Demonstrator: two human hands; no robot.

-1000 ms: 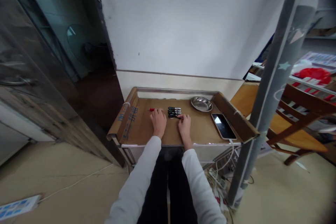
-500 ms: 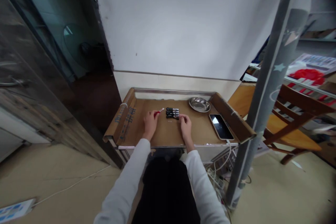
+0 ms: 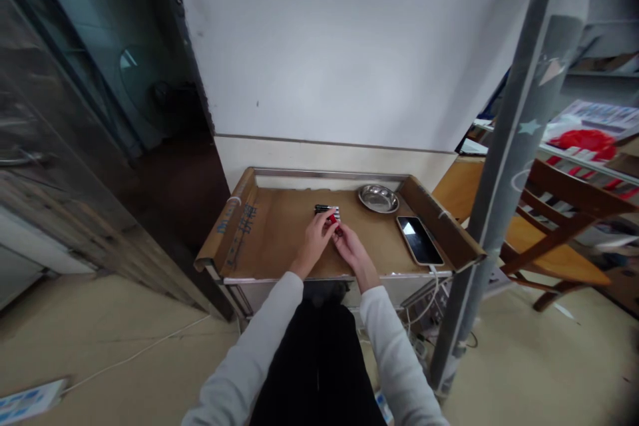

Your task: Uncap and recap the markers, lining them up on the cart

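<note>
My left hand [image 3: 315,238] is closed on a small red pen-like stick [image 3: 333,218], holding it above the cardboard near the middle of the tray table. My right hand [image 3: 351,246] meets it from the right, its fingers pinched at the lower, darker end of the stick. Whether that dark end belongs to the stick or is a separate piece, I cannot tell. Just beyond the fingers lie several black pen-like sticks [image 3: 325,208] side by side, partly hidden by my left hand.
A round metal dish [image 3: 379,199] stands at the back right of the cardboard-lined table [image 3: 279,239]. In front of it lies a phone [image 3: 420,240] with a white cable. Raised cardboard sides edge the table. A grey post [image 3: 504,166] and wooden chair [image 3: 559,233] are at the right.
My left hand has moved right with the red stick, over the front of the black sticks. My right hand has drawn slightly nearer to me, and both hands now meet at the red stick.
</note>
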